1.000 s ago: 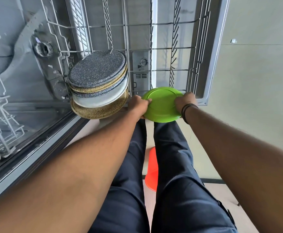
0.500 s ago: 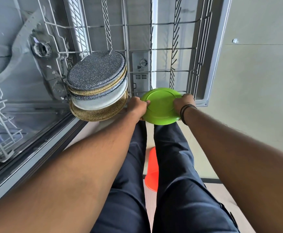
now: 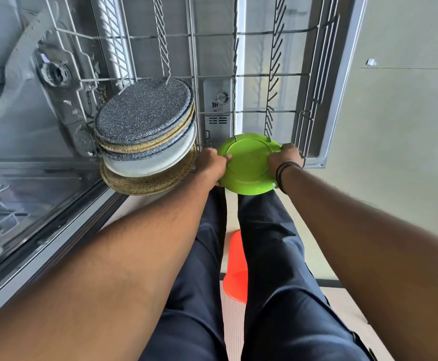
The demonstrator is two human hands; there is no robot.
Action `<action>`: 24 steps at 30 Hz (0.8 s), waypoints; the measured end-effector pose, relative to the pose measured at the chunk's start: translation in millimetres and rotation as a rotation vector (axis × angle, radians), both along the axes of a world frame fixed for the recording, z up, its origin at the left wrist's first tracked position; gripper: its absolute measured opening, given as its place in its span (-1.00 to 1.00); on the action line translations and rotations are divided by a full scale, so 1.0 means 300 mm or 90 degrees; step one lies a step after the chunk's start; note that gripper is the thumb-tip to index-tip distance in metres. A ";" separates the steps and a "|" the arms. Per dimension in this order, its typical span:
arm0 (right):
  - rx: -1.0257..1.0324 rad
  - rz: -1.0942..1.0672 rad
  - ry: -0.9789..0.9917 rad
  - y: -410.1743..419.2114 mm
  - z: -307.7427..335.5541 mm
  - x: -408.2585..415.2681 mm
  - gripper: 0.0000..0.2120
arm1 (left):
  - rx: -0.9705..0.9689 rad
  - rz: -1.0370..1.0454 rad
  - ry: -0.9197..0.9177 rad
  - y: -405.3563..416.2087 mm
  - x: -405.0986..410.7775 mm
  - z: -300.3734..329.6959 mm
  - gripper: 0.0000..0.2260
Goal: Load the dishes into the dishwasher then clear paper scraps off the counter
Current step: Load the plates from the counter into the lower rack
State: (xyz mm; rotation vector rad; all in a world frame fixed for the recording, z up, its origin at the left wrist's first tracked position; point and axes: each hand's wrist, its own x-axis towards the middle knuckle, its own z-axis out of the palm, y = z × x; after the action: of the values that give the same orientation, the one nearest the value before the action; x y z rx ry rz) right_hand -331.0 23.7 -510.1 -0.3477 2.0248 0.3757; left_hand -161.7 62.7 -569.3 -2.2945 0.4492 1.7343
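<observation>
The person holds the round, smooth, bright green plastic plate (image 3: 249, 165) by its two opposite edges at the near end of the grey wire dishwasher rack (image 3: 272, 74). The left hand (image 3: 212, 166) pinches one edge with curled fingers (image 3: 227, 158), and the right hand (image 3: 283, 157) curls its fingers over the other edge.

The plate's far rim sits among the thin, upright metal prongs of the rack. If it enters crooked, the glossy plastic may probably slide off a prong and fall flat, or tip toward the person's legs. It is light, so a small push could knock it out.

Just beside the green plate, on the left hand's side, leans a row of speckled grey, sandy brown and white round plates (image 3: 145, 134). Their surface looks rough and stone-like, and they seem heavy; a bump from the left hand could shift them.
</observation>
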 end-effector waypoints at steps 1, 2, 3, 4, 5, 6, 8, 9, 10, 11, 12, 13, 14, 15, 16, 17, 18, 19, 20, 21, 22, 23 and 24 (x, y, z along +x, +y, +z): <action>-0.001 0.004 0.009 0.001 -0.005 0.003 -0.59 | -0.004 -0.004 -0.003 -0.002 0.001 0.000 -0.69; -0.001 0.007 0.018 0.002 -0.007 0.006 -0.59 | -0.005 -0.005 -0.003 -0.003 0.002 0.000 -0.69; -0.003 0.011 0.026 0.004 -0.009 0.008 -0.59 | -0.007 -0.004 -0.004 -0.004 0.003 -0.001 -0.70; -0.006 0.016 0.033 0.006 -0.008 0.010 -0.59 | -0.008 -0.003 -0.004 -0.006 0.004 -0.001 -0.71; -0.008 0.022 0.039 0.006 -0.007 0.012 -0.61 | -0.008 -0.001 -0.005 -0.010 0.003 0.003 -0.71; -0.011 0.029 0.043 0.007 -0.005 0.013 -0.62 | -0.005 -0.001 -0.006 -0.013 0.003 0.006 -0.72; -0.013 0.039 0.049 0.009 -0.002 0.014 -0.65 | -0.001 -0.002 -0.002 -0.020 0.002 0.010 -0.71; -0.014 0.041 0.051 0.010 -0.001 0.016 -0.66 | 0.001 -0.002 -0.001 -0.021 0.002 0.013 -0.71; -0.015 0.041 0.053 0.012 -0.002 0.016 -0.67 | 0.002 0.000 -0.001 -0.021 0.002 0.014 -0.70; -0.017 0.040 0.056 0.015 -0.002 0.017 -0.68 | 0.003 0.000 -0.001 -0.021 0.001 0.017 -0.70; -0.017 0.040 0.056 0.017 -0.003 0.018 -0.69 | 0.005 0.000 0.001 -0.021 0.000 0.019 -0.70; -0.014 0.039 0.053 0.016 -0.002 0.019 -0.69 | 0.006 0.001 -0.001 -0.022 -0.002 0.024 -0.70; -0.010 0.037 0.050 0.014 -0.002 0.018 -0.68 | 0.008 0.003 -0.002 -0.025 -0.003 0.032 -0.70; -0.007 0.034 0.047 0.011 -0.001 0.019 -0.67 | 0.009 0.006 -0.001 -0.031 -0.005 0.039 -0.69; -0.004 0.032 0.046 0.007 -0.001 0.018 -0.66 | 0.012 0.009 0.001 -0.034 -0.005 0.039 -0.69; -0.002 0.028 0.047 0.003 0.001 0.017 -0.65 | 0.017 0.012 0.002 -0.038 -0.005 0.040 -0.69; -0.001 0.026 0.051 0.000 0.000 0.015 -0.65 | 0.020 0.018 0.004 -0.037 -0.004 0.039 -0.69; -0.001 0.025 0.055 -0.002 -0.001 0.015 -0.66 | 0.021 0.023 0.007 -0.035 -0.003 0.036 -0.71; -0.001 0.026 0.058 -0.002 -0.003 0.014 -0.66 | 0.020 0.028 0.011 -0.030 -0.002 0.032 -0.72; 0.000 0.028 0.059 -0.002 -0.001 0.014 -0.67 | 0.017 0.032 0.015 -0.026 -0.001 0.032 -0.74; 0.003 0.030 0.057 -0.001 0.001 0.013 -0.67 | 0.013 0.039 0.014 -0.022 0.000 0.031 -0.75; 0.007 0.028 0.051 -0.003 0.006 0.012 -0.67 | 0.012 0.044 0.013 -0.020 0.003 0.030 -0.74; 0.012 0.024 0.045 -0.005 0.011 0.010 -0.67 | 0.013 0.049 0.017 -0.020 0.006 0.032 -0.73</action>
State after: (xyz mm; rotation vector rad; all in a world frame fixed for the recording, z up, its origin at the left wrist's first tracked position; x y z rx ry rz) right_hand -327.9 22.2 -506.9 -0.3654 2.0839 0.4356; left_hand -159.9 56.6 -559.8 -2.3059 0.3499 1.7984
